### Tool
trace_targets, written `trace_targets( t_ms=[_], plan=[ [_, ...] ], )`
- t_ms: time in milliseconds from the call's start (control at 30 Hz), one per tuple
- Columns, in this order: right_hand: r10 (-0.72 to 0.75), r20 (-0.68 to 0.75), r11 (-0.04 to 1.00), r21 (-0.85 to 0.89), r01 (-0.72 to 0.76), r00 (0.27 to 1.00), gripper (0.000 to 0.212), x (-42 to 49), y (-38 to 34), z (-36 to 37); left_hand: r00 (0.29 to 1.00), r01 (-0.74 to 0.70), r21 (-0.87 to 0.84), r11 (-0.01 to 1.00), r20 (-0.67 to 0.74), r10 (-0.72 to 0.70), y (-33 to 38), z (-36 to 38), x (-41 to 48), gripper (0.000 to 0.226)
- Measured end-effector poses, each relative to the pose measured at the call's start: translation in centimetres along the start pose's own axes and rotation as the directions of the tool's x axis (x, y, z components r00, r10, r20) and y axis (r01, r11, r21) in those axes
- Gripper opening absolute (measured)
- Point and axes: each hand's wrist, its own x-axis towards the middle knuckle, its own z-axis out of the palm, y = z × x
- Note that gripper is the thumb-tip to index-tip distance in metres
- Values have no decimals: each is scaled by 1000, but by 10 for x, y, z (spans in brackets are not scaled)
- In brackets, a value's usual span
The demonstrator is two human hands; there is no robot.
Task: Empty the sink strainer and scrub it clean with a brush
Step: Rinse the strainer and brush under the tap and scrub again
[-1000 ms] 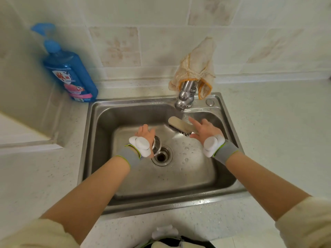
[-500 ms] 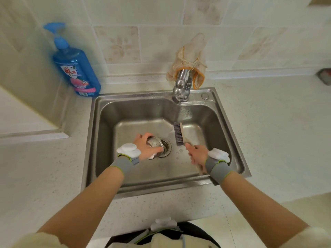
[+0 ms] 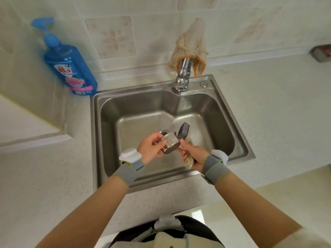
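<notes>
A pale speckled countertop [image 3: 268, 108] frames the steel sink [image 3: 129, 122], where a person stands scrubbing. A blue soap bottle [image 3: 69, 68] stands at the back left corner, and a stained cloth [image 3: 191, 43] hangs over the faucet [image 3: 181, 76].

Above the basin, clear of its floor, the left hand [image 3: 150, 149] grips the sink strainer [image 3: 170, 143] on its side, fingers and thumb curled round its rim end. The right hand [image 3: 194, 154] is wrapped round the pale handle of the brush [image 3: 183, 130], whose dark bristles lie against the strainer's perforated wall.

The emptying looks done; scrubbing appears to be the step in hand. It would go best with short strokes across the holes while the left hand turns the cup a little at a time, all low over the basin to catch the spatter. Wet steel is likely slippery, so a firm hold on the rim matters.
</notes>
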Motion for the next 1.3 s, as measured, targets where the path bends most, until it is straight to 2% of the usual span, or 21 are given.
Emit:
trace_targets(
  t_ms=[67,133,300,433,500,600,700,800,900,1000,1067,1167,1233,1300],
  plan=[
    [-32,-86,991,-133,20,996,30,5,2,-3,993,-99,277,956,-33,112,-7,-4,6,9],
    [-76,-160,957,-290,26,984,37,13,3,-7,985,-154,452,879,-2,174,-15,-6,15,12],
    [-116,-248,859,-512,-29,962,47,37,1,-17,987,-161,633,757,115,114,-44,-6,55,26],
    [-122,-280,701,-704,-117,952,53,65,5,-18,979,-152,690,708,203,13,-65,4,96,32],
    [-85,-308,671,-721,-174,948,57,83,6,-18,972,-147,707,692,233,-32,-81,12,126,34],
    [-13,-378,616,-732,-290,926,84,96,5,-19,958,-108,724,682,260,-124,-99,24,157,37],
    [14,-396,579,-745,-330,918,86,106,11,-22,928,-106,756,646,308,-208,-110,37,177,43],
    [4,-398,604,-730,-320,917,94,111,19,-25,881,-154,783,603,386,-275,-119,43,187,48],
    [11,-401,632,-707,-317,916,91,117,29,-30,850,-200,838,508,406,-336,-127,47,186,52],
    [2,-393,649,-699,-301,919,76,120,36,-33,830,-225,897,380,381,-407,-134,47,187,60],
    [-7,-376,665,-694,-277,926,73,122,39,-33,816,-211,902,376,374,-441,-135,47,190,62],
    [-16,-360,682,-686,-253,933,83,117,36,-31,825,-182,885,428,374,-423,-131,46,190,57],
    [-22,-327,656,-718,-234,945,83,110,33,-29,874,-124,805,580,365,-320,-123,48,183,53],
    [-50,-290,598,-775,-204,956,78,100,28,-28,923,14,564,826,310,-227,-109,54,173,47]
  ],
)
